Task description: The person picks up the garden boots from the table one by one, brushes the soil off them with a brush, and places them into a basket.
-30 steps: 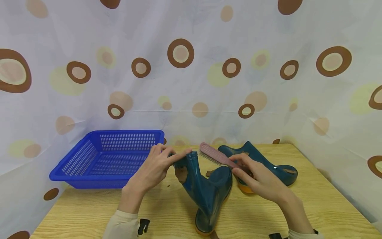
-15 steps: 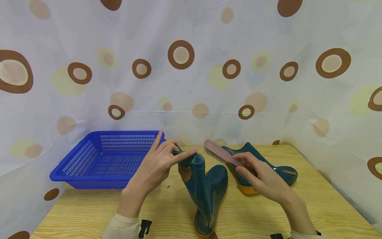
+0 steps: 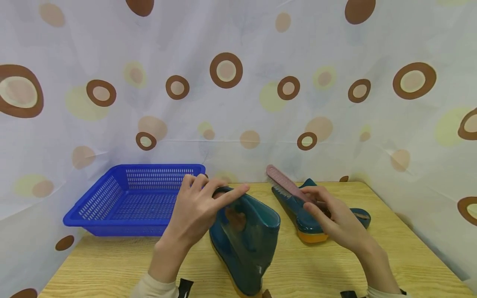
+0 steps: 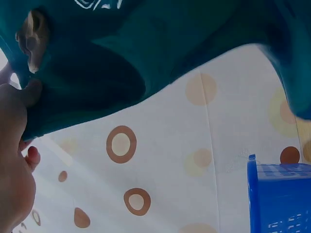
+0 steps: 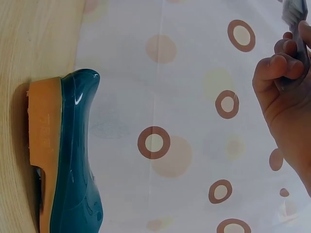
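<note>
My left hand (image 3: 193, 213) pinches the top rim of a dark teal rubber boot (image 3: 253, 236), whose opening tilts toward the right in the head view. A brown mud-like patch (image 3: 236, 218) marks the shaft; the left wrist view shows a thick brown lump (image 4: 35, 39) near my fingers. My right hand (image 3: 331, 219) holds a pink scrubbing brush (image 3: 284, 182) by its handle, pale bristles facing down and left, apart from the held boot. Behind that hand another teal boot (image 3: 311, 225) with an orange sole lies on the table, partly hidden by the hand.
A blue plastic basket (image 3: 112, 225) with slotted walls stands at the left back of the wooden table (image 3: 402, 256). A patterned curtain (image 3: 253, 111) hangs behind and at both sides. A small brown piece (image 3: 266, 294) lies at the bottom edge, beside the held boot.
The held boot has turned and tipped, so its opening now faces right and toward me. The right hand has moved the brush slightly right and up, away from the boot.
</note>
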{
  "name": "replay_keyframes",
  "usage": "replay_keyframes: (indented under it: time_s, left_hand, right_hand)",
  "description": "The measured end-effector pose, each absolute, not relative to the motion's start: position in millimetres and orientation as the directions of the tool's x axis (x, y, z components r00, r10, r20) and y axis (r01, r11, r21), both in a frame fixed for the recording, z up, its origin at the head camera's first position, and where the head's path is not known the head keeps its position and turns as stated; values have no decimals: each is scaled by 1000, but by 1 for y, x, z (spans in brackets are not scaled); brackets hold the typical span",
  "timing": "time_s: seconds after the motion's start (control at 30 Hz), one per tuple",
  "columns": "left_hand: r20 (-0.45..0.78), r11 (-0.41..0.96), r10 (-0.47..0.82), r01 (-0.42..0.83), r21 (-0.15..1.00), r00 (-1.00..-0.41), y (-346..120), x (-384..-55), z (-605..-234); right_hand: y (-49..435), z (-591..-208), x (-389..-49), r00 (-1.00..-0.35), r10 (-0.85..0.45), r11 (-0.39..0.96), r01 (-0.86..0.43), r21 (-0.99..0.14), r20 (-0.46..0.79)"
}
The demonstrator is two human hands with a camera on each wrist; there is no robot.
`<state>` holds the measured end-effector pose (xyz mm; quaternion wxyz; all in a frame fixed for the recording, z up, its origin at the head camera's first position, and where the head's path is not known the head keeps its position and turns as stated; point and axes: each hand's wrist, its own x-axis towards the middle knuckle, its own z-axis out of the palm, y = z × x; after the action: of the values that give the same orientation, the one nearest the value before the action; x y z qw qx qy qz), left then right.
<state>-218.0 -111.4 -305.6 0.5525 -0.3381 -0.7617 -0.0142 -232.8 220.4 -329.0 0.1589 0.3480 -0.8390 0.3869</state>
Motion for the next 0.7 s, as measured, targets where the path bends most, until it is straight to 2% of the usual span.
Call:
replay_keyframes:
  time_s: [0.2,0.5,0.7]
  left_hand:
    - [881,776,439,570,-272,-178,-108,-217,-306]
    - [894,786,349,608,-116,-280,-103,-210,-305]
    - [919,768,258,641,-8,-298,-93,-205,-303]
  right_hand:
    - [221,-328,-232,-678,-440,423,-735,-531,588]
    - [224,-330,-233,-619,-408,366,-784,-501,671]
    - [224,-324,-226,-566,-409,313,-824,-473,716]
